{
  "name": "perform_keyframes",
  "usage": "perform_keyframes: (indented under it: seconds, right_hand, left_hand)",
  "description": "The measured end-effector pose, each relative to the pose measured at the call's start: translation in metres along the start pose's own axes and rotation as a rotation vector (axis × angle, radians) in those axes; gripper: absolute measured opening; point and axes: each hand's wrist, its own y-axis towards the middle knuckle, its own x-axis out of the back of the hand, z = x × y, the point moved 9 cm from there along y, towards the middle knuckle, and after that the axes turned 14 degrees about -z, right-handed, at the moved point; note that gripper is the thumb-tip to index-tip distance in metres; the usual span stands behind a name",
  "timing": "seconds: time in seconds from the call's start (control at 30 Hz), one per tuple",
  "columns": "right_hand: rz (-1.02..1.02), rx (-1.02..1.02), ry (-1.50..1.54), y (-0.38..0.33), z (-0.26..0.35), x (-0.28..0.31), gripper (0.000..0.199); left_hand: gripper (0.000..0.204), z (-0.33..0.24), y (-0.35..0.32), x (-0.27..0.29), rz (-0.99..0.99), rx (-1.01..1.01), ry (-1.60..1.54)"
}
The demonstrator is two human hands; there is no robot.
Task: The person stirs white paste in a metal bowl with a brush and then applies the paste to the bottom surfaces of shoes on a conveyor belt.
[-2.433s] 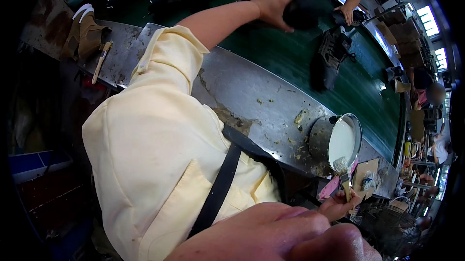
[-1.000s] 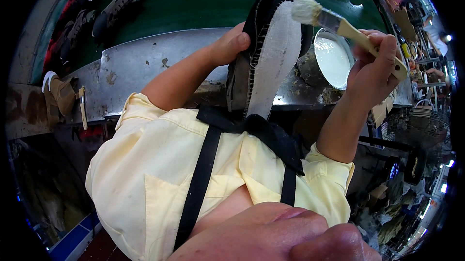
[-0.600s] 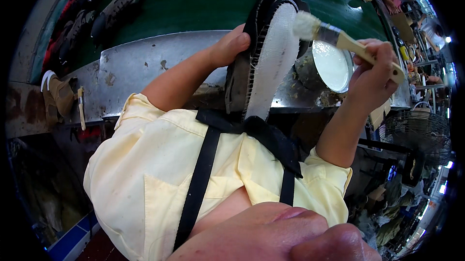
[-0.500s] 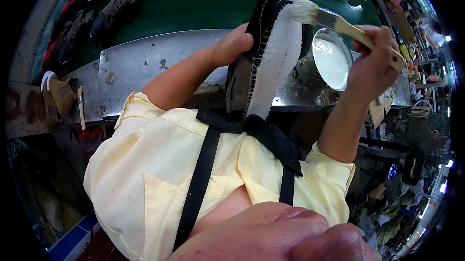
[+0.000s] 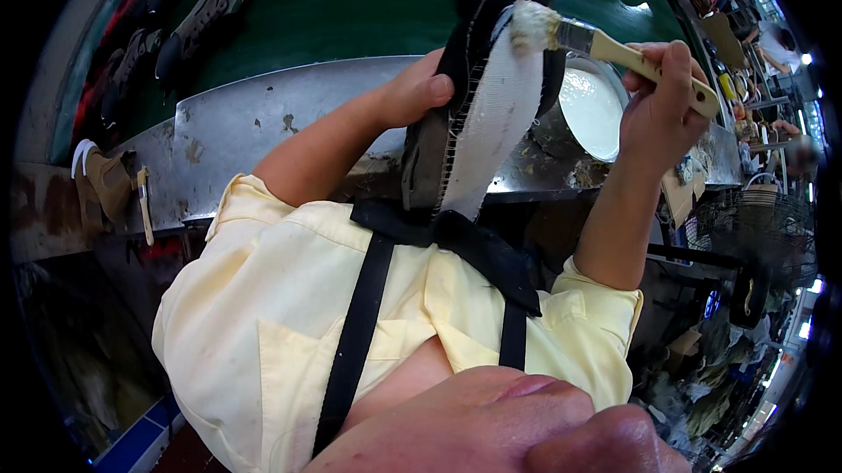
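Note:
In my left hand (image 5: 419, 91) is a dark shoe upper (image 5: 493, 113), its pale, stitched underside facing up; the thumb shows at its edge while the other fingers are hidden behind it. My right hand (image 5: 664, 109) grips the wooden handle of a paintbrush (image 5: 614, 50). White paste clings to the bristles, which touch the underside near its far end. Just right of the shoe upper stands a round bowl of white liquid (image 5: 591, 109), with crusted residue about its outside.
A metal ledge (image 5: 254, 122) runs along a green work surface (image 5: 351, 8). Several dark shoes (image 5: 197, 30) lie at the far left. Nearer are a brown shoe piece (image 5: 107, 182) and a second brush (image 5: 145, 201). A wire-caged fan (image 5: 750, 227) and other people are at the right.
The brush has shifted slightly left and down along the underside, and its bristles now press onto it. My right hand moved left with it. The shoe upper has barely moved.

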Motion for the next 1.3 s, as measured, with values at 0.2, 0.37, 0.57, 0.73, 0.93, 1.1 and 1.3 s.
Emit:
perform_keyframes:
  seconds: [0.2,0.37,0.57,0.73,0.93,1.1,1.3]
  right_hand:
    - [-0.067,-0.108,-0.151,-0.034,-0.032,0.039,0.031]
    - [0.164,0.012,-0.162,-0.073,-0.003,0.037,0.026]
    - [0.138,0.411,-0.122,-0.042,0.028,0.024,0.012]
    - [0.491,0.466,-0.321,-0.102,0.018,-0.012,0.023]
    - [0.634,0.389,-0.242,-0.134,0.022,0.012,0.02]
    - [0.116,0.301,-0.092,-0.054,0.026,0.026,0.017]
    - [-0.059,-0.126,-0.205,-0.034,-0.027,0.026,0.023]
  left_hand:
    - [0.103,0.0,-0.008,0.013,-0.04,0.065,-0.044]
    - [0.096,0.008,-0.008,0.026,-0.114,0.041,-0.095]
    - [0.098,0.004,-0.007,0.02,-0.06,0.002,-0.023]
    - [0.094,0.005,-0.008,0.025,-0.082,-0.023,-0.11]
    - [0.09,0.019,-0.015,0.047,-0.162,0.055,-0.224]
    - [0.091,0.009,-0.006,0.03,-0.097,0.024,-0.114]
    - [0.095,0.0,-0.004,0.014,-0.065,-0.03,-0.037]
